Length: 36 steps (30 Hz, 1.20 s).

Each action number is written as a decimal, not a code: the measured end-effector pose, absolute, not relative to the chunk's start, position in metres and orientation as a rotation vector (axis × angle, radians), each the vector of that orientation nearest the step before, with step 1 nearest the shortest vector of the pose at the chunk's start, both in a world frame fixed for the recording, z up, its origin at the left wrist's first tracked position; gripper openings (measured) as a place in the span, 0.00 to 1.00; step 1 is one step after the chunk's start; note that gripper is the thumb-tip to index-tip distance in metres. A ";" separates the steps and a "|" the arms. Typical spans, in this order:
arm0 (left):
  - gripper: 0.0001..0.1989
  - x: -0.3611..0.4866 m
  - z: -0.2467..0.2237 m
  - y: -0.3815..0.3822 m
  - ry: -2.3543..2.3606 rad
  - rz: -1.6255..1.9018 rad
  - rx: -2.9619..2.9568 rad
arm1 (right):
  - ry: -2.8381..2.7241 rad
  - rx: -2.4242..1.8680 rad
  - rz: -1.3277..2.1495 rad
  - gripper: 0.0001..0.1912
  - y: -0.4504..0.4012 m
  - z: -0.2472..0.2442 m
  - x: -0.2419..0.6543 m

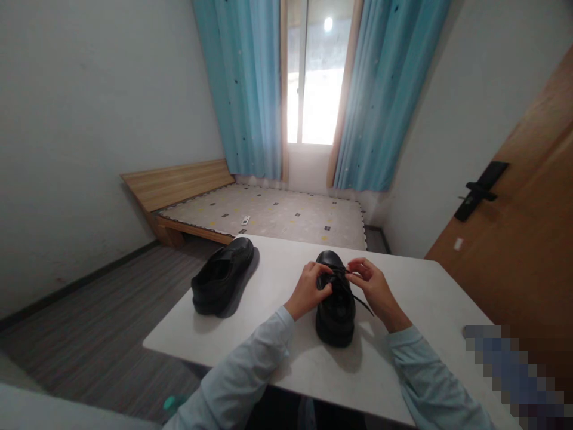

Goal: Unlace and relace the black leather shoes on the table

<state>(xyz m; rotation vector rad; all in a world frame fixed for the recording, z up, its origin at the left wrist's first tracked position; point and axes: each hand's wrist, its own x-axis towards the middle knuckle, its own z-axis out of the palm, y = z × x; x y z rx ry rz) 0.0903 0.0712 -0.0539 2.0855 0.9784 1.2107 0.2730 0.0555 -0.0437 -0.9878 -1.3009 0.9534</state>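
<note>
A black lace-up shoe [335,325] stands on the white table in front of me, its toe pointing away. My left hand [312,288] rests at the left side of its lacing, thumb and fingers bent around the laces. From the right, my right hand [371,289] pinches part of the black shoelace [362,303] near the top eyelets, and a loose lace end trails down beside it. How exactly the lace runs between the fingers is too small to tell. Farther left sits the second black shoe [224,278], touched by neither hand.
The white table [277,269] reaches toward a bed [282,212] with a small white object [246,220] on its mattress. On the right is a wooden door [514,239] with a black handle. A blurred-out patch covers the table's right edge. Blue curtains [255,89] flank the window.
</note>
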 end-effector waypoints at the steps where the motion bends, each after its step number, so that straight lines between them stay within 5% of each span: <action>1: 0.14 0.090 -0.054 0.071 0.981 1.209 2.088 | -1.296 -0.985 0.941 0.15 0.056 -0.044 0.273; 27: 0.14 0.091 -0.047 0.068 0.975 1.209 2.080 | -1.603 -1.180 0.478 0.03 0.052 -0.031 0.279; 36: 0.14 0.091 -0.046 0.067 0.969 1.216 2.073 | -1.754 -1.305 0.322 0.07 0.048 -0.023 0.283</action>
